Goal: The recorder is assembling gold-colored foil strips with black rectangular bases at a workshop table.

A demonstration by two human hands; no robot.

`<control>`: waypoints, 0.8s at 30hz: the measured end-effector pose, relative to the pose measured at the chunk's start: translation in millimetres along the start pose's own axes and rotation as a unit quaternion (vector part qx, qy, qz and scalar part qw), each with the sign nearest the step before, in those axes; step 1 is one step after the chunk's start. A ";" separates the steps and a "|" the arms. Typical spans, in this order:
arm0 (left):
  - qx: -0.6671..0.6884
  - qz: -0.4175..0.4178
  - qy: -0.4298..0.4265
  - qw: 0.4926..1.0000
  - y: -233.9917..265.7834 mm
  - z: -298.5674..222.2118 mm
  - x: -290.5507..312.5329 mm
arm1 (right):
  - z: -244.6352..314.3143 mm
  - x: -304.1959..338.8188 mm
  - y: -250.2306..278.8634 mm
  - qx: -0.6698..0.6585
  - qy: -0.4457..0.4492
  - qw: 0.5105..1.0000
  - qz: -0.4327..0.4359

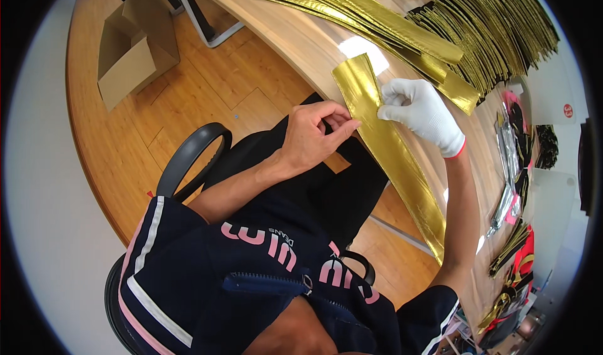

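Observation:
A long, shiny gold fabric-like strip [402,169] lies at a slant along the table's near edge, its lower end passing by my right forearm. My left hand [312,134] is bare and pinches the strip's left edge between thumb and fingertips. On the opposite edge, my right hand [424,113], in a white knit glove with a red cuff, closes its thumb and fingers on the same strip. The strip's upper end sticks out beyond both hands and looks slightly curled.
More gold strips [370,16] lie loosely stacked on the wooden table [276,25]. Behind them stands a dense row of folded gold pieces [490,28]. Silver, black and red items [512,166] line the right side. An open cardboard box [135,53] sits on the floor at left.

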State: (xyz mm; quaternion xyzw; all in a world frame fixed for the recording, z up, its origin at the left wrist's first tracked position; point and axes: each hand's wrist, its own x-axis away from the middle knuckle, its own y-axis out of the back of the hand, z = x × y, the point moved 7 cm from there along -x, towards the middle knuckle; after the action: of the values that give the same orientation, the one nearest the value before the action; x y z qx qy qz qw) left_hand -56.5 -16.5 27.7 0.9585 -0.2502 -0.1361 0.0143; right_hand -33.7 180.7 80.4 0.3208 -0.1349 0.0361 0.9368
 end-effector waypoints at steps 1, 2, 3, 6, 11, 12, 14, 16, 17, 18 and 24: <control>0.000 0.001 0.000 1.000 -1.1 0.2 -1.3 | -1.0 -1.3 0.5 -0.005 0.029 1.000 0.010; -0.006 -0.004 -0.011 1.000 -0.8 -0.6 -2.2 | -0.7 -2.3 2.1 -0.006 0.031 0.999 0.012; -0.012 -0.009 -0.021 1.000 -0.1 -1.2 -3.1 | -1.7 -3.0 2.8 -0.003 0.012 1.000 0.024; -0.076 -0.002 -0.059 0.995 -1.8 -1.5 -5.0 | -6.1 -3.7 3.9 -0.006 0.003 0.999 0.037; -0.131 0.014 -0.109 0.985 -0.3 -10.1 -7.7 | 1.5 -9.3 4.7 0.026 0.023 0.997 0.064; -0.147 0.011 -0.122 0.981 -0.1 -12.4 -7.9 | -1.1 -11.2 5.6 0.063 0.021 0.995 0.068; -0.149 0.012 -0.124 0.981 -0.7 -15.2 -7.6 | -3.8 -11.4 5.2 0.101 0.020 0.992 0.072; -0.151 0.013 -0.126 0.980 -2.9 -16.0 -7.2 | -5.3 -9.4 5.3 0.071 0.014 0.995 0.063; -0.163 0.009 -0.133 0.978 -4.7 -16.0 -6.5 | -4.7 -8.5 5.2 0.070 0.014 0.996 0.062; -0.176 0.006 -0.139 0.975 -5.9 -16.5 -5.8 | -0.5 -7.6 6.4 0.093 0.034 0.994 0.053; -0.206 -0.001 -0.130 0.970 -7.3 -22.6 -3.9 | 20.4 -4.9 6.8 0.115 0.098 0.988 0.037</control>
State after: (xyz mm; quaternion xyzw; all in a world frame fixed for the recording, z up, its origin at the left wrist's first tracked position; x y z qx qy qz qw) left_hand -50.3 -9.2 49.8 0.9092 -0.2156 -0.3080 0.1787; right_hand -44.2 173.7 98.6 0.4161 -0.0496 0.1171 0.9004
